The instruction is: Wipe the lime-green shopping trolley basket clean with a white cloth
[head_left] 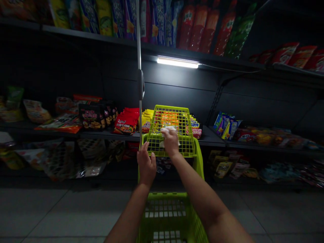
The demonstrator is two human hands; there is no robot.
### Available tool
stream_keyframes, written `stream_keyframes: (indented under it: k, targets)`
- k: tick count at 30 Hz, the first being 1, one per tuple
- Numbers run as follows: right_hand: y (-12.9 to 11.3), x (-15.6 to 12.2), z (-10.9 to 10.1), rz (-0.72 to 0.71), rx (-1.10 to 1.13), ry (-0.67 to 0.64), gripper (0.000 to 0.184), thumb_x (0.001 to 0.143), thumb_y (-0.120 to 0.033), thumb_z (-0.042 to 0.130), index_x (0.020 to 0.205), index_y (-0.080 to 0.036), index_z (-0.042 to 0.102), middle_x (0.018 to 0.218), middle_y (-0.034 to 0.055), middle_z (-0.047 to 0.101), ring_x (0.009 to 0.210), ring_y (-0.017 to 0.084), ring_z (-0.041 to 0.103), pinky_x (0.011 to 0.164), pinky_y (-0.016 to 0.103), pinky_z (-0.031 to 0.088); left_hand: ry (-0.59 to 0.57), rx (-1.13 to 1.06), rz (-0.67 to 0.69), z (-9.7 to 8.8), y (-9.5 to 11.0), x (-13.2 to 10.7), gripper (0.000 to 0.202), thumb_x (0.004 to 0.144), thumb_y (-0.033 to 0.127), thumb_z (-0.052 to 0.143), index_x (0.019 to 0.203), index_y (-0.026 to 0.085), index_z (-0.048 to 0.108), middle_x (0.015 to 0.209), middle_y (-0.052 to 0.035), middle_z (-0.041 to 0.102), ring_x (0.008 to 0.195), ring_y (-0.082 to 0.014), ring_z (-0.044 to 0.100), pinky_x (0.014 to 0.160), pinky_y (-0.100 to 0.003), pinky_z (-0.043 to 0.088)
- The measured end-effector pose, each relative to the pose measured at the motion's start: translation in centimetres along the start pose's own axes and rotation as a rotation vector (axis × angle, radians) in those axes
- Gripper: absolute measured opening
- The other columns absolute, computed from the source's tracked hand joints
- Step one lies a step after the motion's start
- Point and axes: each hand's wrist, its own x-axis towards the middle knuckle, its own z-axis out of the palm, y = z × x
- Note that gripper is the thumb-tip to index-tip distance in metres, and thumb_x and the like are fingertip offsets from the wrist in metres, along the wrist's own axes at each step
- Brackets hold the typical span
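Head view, facing a dark shelving unit point(268, 91) across a tiled floor point(50, 216). Three tiers show. Snack packets point(157, 20) stand along the top tier, with more lying on the tiers below. A strip light point(177, 61) is fixed under the top shelf. A steel pole point(139, 50) stands upright just left of the mesh panel's left edge.

A lime-green cart point(198, 165) occupies the bottom centre, with its far end near the middle shelf. A lime-green mesh panel point(182, 116) stands tilted up at that far end, in front of the middle-tier packets.

Right hand point(170, 141): palm down on the mesh panel, fingers pressed together over a white cloth point(169, 132). The cloth is bunched between the hand and the mesh, near the panel's centre.

Left hand point(146, 163): fingers point(143, 150) pressed together, tips touching the panel's lower left corner. Whether that hand grips the panel cannot be determined from this view
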Motion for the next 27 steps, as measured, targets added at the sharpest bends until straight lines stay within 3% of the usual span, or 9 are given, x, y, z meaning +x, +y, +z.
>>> stream_keyframes:
  k: [3, 5, 8, 12, 14, 17, 22, 24, 27]
  targets:
    - [-4.9, -0.8, 2.8, -0.328, 0.087, -0.175, 0.04, 0.101, -0.024, 0.051, 0.141, -0.03, 0.057, 0.136, 0.0047, 0.062, 0.126, 0.024, 0.051, 0.102, 0.037, 0.046, 0.014, -0.013, 0.021, 0.0, -0.4, 0.0, 0.056, 0.097, 0.018, 0.044, 0.152, 0.021, 0.034, 0.149, -0.0169, 0.046, 0.142, -0.0278, 0.042, 0.119, -0.053, 0.033]
    - [-5.2, -1.6, 2.7, -0.444, 0.074, -0.22, 0.04, 0.1, -0.027, 0.055, 0.14, -0.031, 0.057, 0.139, 0.0034, 0.061, 0.126, 0.026, 0.05, 0.099, 0.038, 0.047, 0.014, 0.003, 0.031, -0.3, -0.7, 0.0, 0.056, 0.097, 0.019, 0.044, 0.152, 0.02, 0.033, 0.149, -0.018, 0.045, 0.143, -0.028, 0.041, 0.119, -0.053, 0.033]
    - [-0.5, -3.3, -0.5, -0.454, 0.002, -0.219, 0.03, 0.097, -0.023, 0.06, 0.124, -0.031, 0.068, 0.135, 0.0038, 0.063, 0.118, 0.027, 0.053, 0.1, 0.04, 0.046, -0.001, 0.036, 0.033, -0.6, -1.0, 0.0, 0.055, 0.098, 0.02, 0.044, 0.152, 0.018, 0.032, 0.148, -0.0188, 0.047, 0.142, -0.0283, 0.041, 0.12, -0.053, 0.032]
    - [8.4, -5.5, -6.1, -0.115, -0.123, -0.153, 0.022, 0.093, -0.014, 0.06, 0.102, -0.027, 0.075, 0.119, 0.0054, 0.069, 0.096, 0.024, 0.057, 0.088, 0.037, 0.049, -0.006, 0.048, 0.029, -0.6, -0.7, -0.1, 0.054, 0.098, 0.018, 0.043, 0.151, 0.019, 0.033, 0.147, -0.0182, 0.048, 0.141, -0.0286, 0.042, 0.119, -0.053, 0.033]
    - [10.2, -6.1, -7.3, 0.034, -0.16, -0.096, 0.022, 0.092, -0.014, 0.058, 0.096, -0.026, 0.076, 0.112, 0.0066, 0.07, 0.095, 0.024, 0.058, 0.086, 0.037, 0.05, -0.014, 0.06, 0.03, -0.3, -0.5, -0.1, 0.054, 0.098, 0.017, 0.043, 0.151, 0.02, 0.034, 0.148, -0.0179, 0.048, 0.141, -0.0288, 0.043, 0.118, -0.054, 0.033]
    - [7.9, -6.1, -5.6, 0.028, -0.09, -0.01, 0.026, 0.092, -0.014, 0.056, 0.108, -0.022, 0.075, 0.124, 0.0109, 0.068, 0.114, 0.027, 0.057, 0.101, 0.041, 0.046, -0.023, 0.081, 0.029, 0.0, -0.2, -0.3, 0.054, 0.097, 0.017, 0.044, 0.151, 0.021, 0.035, 0.148, -0.0176, 0.049, 0.141, -0.029, 0.043, 0.119, -0.055, 0.031]
    - [1.2, -4.1, 0.3, -0.571, 0.031, -0.151, 0.056, 0.095, -0.032, 0.06, 0.15, -0.031, 0.048, 0.161, 0.0047, 0.04, 0.143, 0.03, 0.037, 0.118, 0.048, 0.033, -0.033, 0.118, 0.047, -0.3, -0.3, -0.4, 0.055, 0.097, 0.017, 0.044, 0.15, 0.02, 0.034, 0.147, -0.0178, 0.049, 0.141, -0.0302, 0.043, 0.118, -0.056, 0.032]
    - [2.0, -2.1, 0.6, -0.685, 0.006, -0.202, 0.053, 0.098, -0.026, 0.057, 0.15, -0.033, 0.047, 0.159, 0.0024, 0.044, 0.141, 0.026, 0.041, 0.118, 0.045, 0.034, -0.03, 0.115, 0.043, -0.6, -0.5, -0.3, 0.055, 0.097, 0.017, 0.044, 0.151, 0.02, 0.033, 0.146, -0.018, 0.05, 0.139, -0.0302, 0.045, 0.117, -0.056, 0.034]
    - [6.2, 2.4, -1.4, -0.602, -0.033, -0.199, 0.047, 0.096, -0.013, 0.055, 0.139, -0.031, 0.059, 0.147, 0.0057, 0.056, 0.131, 0.024, 0.051, 0.114, 0.042, 0.04, -0.024, 0.083, 0.006, -1.1, -0.6, 0.0, 0.055, 0.097, 0.018, 0.045, 0.151, 0.022, 0.033, 0.143, -0.0171, 0.051, 0.135, -0.0288, 0.049, 0.115, -0.054, 0.037]
